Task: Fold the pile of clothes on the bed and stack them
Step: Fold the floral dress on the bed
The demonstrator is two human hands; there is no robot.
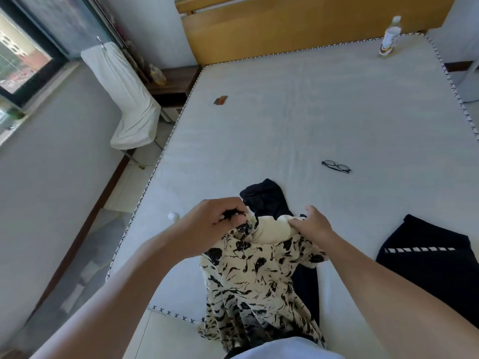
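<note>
A cream garment with black brush-stroke print hangs from both my hands over the near edge of the bed. My left hand grips its top edge in a curled fist. My right hand holds the other side of the top, fingers curled over the cream lining. Under and behind it lies a crumpled black garment. A folded black garment with a white dashed stripe lies flat at the near right.
Black-framed glasses lie on the mattress right of centre. A plastic bottle stands at the far right corner by the wooden headboard. A small reddish card lies far left. A white-covered chair stands beside the bed.
</note>
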